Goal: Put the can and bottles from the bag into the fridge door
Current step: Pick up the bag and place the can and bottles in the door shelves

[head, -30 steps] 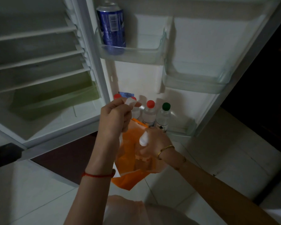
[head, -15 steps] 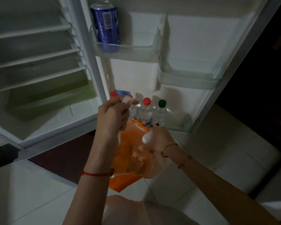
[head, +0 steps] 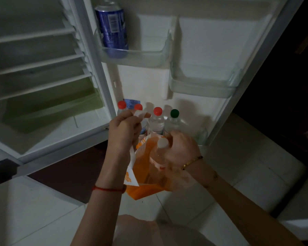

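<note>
The white-capped bottle point(head: 162, 143) sits in the orange bag point(head: 144, 172), with its cap at the bag's mouth. The right hand point(head: 180, 150) grips the bottle near its neck, fingers curled round it. The left hand point(head: 123, 134) pinches the bag's white handle point(head: 140, 114) and holds it up in front of the open fridge door. A blue can point(head: 112, 31) stands in the upper door shelf point(head: 146, 58). In the bottom door shelf point(head: 202, 136), three red-capped bottles point(head: 157, 120) and a green-capped bottle point(head: 174, 121) stand side by side.

No legible text. White panel point(head: 112, 23) on blue metal can point(head: 115, 39), blue sticker point(head: 131, 103) on white fridge door point(head: 142, 82), print on orange plastic bag point(head: 143, 167): all too blurred to read.
</note>
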`<move>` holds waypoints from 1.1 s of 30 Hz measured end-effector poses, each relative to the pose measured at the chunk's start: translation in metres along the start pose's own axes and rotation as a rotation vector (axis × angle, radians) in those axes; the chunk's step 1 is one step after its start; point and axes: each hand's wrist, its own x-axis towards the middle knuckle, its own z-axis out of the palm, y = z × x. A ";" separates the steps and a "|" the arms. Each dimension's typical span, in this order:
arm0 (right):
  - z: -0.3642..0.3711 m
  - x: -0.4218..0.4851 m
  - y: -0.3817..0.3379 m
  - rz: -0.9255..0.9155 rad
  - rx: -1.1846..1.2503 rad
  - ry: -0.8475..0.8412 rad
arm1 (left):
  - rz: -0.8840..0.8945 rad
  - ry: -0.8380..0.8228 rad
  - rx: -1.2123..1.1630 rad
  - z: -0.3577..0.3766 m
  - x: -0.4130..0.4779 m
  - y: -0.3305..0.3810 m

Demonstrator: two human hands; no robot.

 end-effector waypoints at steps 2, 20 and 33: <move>-0.009 0.000 0.002 0.004 0.044 0.065 | -0.008 0.010 0.000 0.002 0.003 -0.003; -0.061 0.019 0.062 0.003 0.234 0.531 | -0.044 0.070 0.035 0.025 0.023 -0.023; -0.026 0.066 0.113 -0.007 0.176 0.464 | -0.043 0.104 0.029 0.034 0.029 -0.031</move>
